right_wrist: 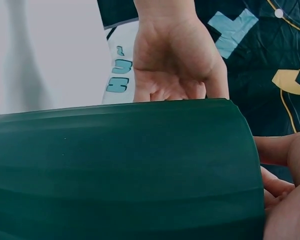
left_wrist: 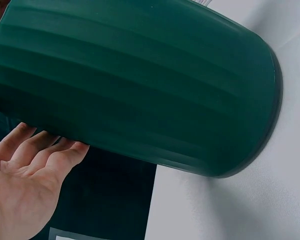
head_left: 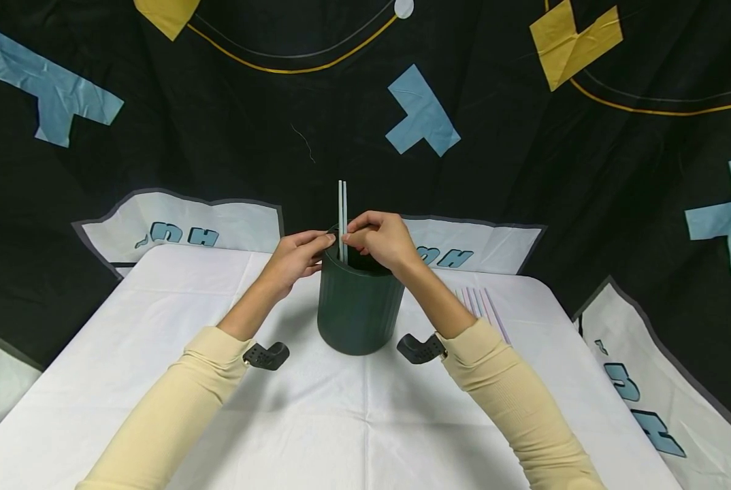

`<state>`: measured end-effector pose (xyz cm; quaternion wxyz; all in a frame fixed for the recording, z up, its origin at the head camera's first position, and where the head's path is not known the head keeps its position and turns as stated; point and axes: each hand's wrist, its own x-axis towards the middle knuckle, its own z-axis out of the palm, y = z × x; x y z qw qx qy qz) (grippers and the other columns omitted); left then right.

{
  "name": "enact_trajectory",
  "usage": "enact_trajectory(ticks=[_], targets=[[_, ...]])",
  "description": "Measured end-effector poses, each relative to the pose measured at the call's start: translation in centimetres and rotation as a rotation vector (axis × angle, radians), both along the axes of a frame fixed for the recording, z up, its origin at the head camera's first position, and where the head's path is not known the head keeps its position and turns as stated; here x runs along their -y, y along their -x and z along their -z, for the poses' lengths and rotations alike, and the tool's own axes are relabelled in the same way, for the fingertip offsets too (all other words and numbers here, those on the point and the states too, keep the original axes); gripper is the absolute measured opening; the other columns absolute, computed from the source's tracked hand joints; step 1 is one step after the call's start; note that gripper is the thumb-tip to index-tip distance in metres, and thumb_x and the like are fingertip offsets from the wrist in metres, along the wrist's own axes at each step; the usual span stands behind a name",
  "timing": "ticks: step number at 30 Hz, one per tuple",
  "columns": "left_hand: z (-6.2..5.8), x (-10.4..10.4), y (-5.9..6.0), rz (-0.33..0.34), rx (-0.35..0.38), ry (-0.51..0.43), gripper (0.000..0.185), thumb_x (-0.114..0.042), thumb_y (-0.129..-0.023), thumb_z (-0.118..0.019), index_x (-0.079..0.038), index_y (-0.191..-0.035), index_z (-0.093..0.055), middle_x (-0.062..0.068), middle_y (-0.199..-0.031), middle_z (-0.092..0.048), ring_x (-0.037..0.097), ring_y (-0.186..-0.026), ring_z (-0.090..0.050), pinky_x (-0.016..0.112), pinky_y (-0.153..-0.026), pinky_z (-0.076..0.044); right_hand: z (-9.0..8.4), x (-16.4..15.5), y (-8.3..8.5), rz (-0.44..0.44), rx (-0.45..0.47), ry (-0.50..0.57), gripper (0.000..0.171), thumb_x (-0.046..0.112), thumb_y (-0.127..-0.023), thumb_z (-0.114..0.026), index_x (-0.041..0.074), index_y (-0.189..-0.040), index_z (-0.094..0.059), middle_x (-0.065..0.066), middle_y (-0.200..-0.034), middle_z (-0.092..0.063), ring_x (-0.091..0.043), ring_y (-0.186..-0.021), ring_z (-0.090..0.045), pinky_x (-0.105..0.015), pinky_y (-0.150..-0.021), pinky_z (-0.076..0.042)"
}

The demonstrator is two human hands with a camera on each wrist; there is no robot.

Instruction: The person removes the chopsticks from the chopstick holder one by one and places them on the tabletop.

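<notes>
A dark green ribbed cup (head_left: 356, 306) stands upright in the middle of the white table (head_left: 341, 429). Two pale straws (head_left: 342, 211) stick up out of it. My right hand (head_left: 378, 238) pinches these straws just above the rim. My left hand (head_left: 298, 258) holds the cup at its left rim, fingers curled against the wall. In the left wrist view the cup (left_wrist: 140, 85) fills the frame with my left hand (left_wrist: 25, 185) lying against its side. The right wrist view shows the cup (right_wrist: 120, 170), my left hand (right_wrist: 175, 60) behind it, and my right fingers (right_wrist: 282, 150) at the edge.
Several loose pastel straws (head_left: 482, 306) lie flat on the table to the right of the cup. A black cloth (head_left: 218, 136) with blue and yellow shapes hangs behind and around the table. The table's far edge runs just behind the cup.
</notes>
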<state>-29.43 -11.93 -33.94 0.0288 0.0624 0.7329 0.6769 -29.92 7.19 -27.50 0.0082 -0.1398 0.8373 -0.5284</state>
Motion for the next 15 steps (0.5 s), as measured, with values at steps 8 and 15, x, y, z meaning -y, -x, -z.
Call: enact_trajectory(ticks=[8,15], targets=[[0.0,0.0,0.0,-0.002,0.001,0.003,0.049,-0.036,-0.101,-0.061,-0.004,-0.138,-0.059,0.017,-0.135,-0.063,0.029,-0.122,-0.064,0.043,-0.105,-0.053,-0.3,-0.5,-0.1,-0.009,0.029,0.063,0.009,0.012,-0.091,-0.074,0.006,-0.098,-0.072,-0.007,-0.096,-0.068,-0.023,-0.081,-0.065,-0.033,-0.077,-0.06],[0.0,0.0,0.0,-0.006,-0.008,0.005,0.049,-0.036,-0.101,-0.061,-0.004,-0.137,-0.06,0.018,-0.133,-0.065,0.029,-0.12,-0.065,0.043,-0.104,-0.054,-1.2,-1.3,-0.3,0.007,0.071,0.126,0.013,0.009,-0.091,-0.075,0.002,-0.101,-0.071,-0.011,-0.101,-0.071,-0.023,-0.079,-0.072,-0.033,-0.078,-0.063]])
